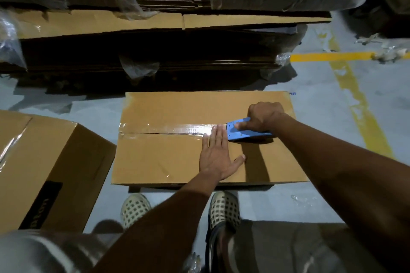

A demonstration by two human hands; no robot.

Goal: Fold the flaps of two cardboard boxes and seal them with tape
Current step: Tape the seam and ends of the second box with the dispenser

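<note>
A closed cardboard box [168, 157] is sitting on the grey floor [321, 201] just in front of the person's feet, its two top flaps meeting along a centre seam. A strip of clear tape [164, 129] is running along that seam from the left edge toward the middle. The left hand [216, 155] is lying flat on the near flap, its fingers [218, 137] straight and close together with the tips on the tape's end, thumb spread out to the side. The right hand [265, 115] is gripping a blue tape dispenser [240, 132], fingers curled round it, with the dispenser resting on the seam just beside the left fingertips.

A second box [51, 162] is standing to the left, tilted, glossy tape on its top; a black label on its side is carrying lettering too blurred to read. Small blue print at the far right corner of the central box is also illegible. Stacked flat cardboard sheets [133, 22] are lying beyond, and yellow lines [355, 104] are marking the floor to the right.
</note>
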